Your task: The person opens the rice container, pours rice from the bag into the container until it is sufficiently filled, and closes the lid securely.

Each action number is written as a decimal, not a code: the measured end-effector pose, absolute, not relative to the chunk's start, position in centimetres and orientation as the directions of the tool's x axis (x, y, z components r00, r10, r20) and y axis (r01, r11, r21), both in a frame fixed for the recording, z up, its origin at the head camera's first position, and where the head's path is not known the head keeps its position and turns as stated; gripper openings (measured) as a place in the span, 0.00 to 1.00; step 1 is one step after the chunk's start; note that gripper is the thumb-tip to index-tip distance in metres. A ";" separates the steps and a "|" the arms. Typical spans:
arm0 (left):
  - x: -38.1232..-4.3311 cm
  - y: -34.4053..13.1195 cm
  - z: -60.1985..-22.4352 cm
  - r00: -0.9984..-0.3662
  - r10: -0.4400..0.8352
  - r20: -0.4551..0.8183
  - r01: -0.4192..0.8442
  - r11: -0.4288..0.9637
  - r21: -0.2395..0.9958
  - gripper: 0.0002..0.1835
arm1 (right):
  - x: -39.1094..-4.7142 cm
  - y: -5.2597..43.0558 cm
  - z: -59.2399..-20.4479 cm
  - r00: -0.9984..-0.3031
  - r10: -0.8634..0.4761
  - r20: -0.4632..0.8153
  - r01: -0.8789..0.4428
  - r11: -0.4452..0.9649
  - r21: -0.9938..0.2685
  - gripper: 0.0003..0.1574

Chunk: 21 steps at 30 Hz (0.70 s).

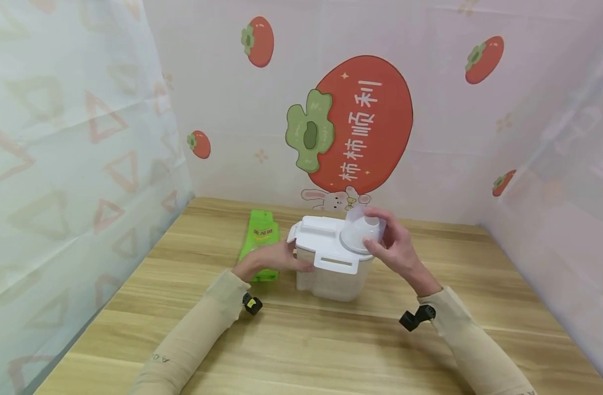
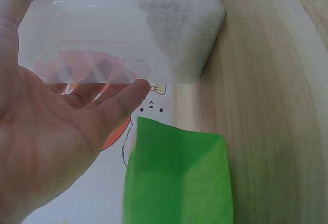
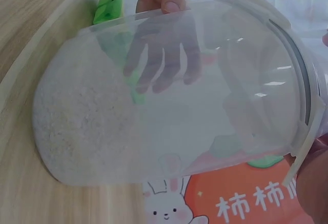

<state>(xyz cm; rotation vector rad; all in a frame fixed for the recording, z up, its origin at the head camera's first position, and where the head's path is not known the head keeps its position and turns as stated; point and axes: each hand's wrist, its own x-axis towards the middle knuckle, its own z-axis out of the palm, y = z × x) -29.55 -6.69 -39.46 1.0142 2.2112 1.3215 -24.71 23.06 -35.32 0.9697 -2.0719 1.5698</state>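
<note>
A clear plastic storage container (image 1: pixel 331 282) with a white lid (image 1: pixel 323 241) stands upright on the table. Through its wall in the right wrist view, pale rice-like grains (image 3: pixel 87 116) fill the lower part. My left hand (image 1: pixel 282 258) holds the container's left side, thumb at the front and fingers along the far side. On the lid's right end sits a translucent cup (image 1: pixel 358 233); my right hand (image 1: pixel 399 247) grips it between thumb and fingers. In the right wrist view the right hand is mostly cut off at the edge.
Left of the container, partly behind my left hand, lies a green bag (image 1: pixel 262 233) with red lettering. The wooden table (image 1: pixel 301 345) meets a printed cloth backdrop (image 1: pixel 444 137) behind and cloth walls at both sides.
</note>
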 end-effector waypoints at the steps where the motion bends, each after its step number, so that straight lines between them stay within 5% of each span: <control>1: -29.5 -6.7 -39.5 -0.674 0.738 0.047 0.391 0.302 0.869 0.47 | -24.7 23.1 -35.3 -0.697 -0.308 0.648 -0.708 0.154 -0.689 0.36; 12: -28.5 -7.2 -39.3 -0.739 0.671 0.059 0.397 0.363 0.843 0.47 | -24.7 23.2 -35.4 -0.706 -0.318 0.633 -0.705 0.221 -0.674 0.39; 21: -28.1 -9.2 -39.2 -0.807 0.584 0.091 0.370 0.379 0.848 0.58 | -24.5 23.5 -36.2 -0.761 -0.276 0.588 -0.645 0.219 -0.732 0.49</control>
